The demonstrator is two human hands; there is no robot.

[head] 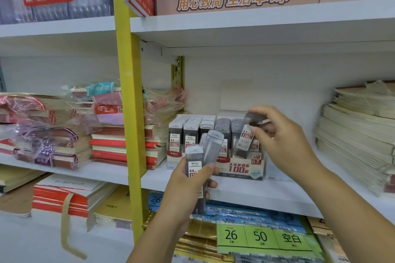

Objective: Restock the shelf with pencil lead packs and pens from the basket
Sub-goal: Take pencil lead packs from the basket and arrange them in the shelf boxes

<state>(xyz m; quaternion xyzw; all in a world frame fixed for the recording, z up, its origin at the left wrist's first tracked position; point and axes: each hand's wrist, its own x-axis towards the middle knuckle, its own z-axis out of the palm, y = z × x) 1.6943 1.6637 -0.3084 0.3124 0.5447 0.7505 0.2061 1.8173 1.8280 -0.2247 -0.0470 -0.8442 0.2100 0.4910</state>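
White shelf boards (256, 194) carry the display box (241, 166) of lead packs; above its right row my right hand (284, 141) pinches one pack (245, 136) by its upper half, and my left hand (188, 186) clasps a fan of spare packs (206, 151) in front. I judge these plastic cases light, stiff and slippery, so I would pinch the flat faces near the top.

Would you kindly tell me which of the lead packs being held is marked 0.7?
The single pack pinched in the right hand, over the HB 0.7 display box; the bunch in the left hand shows 0.5.
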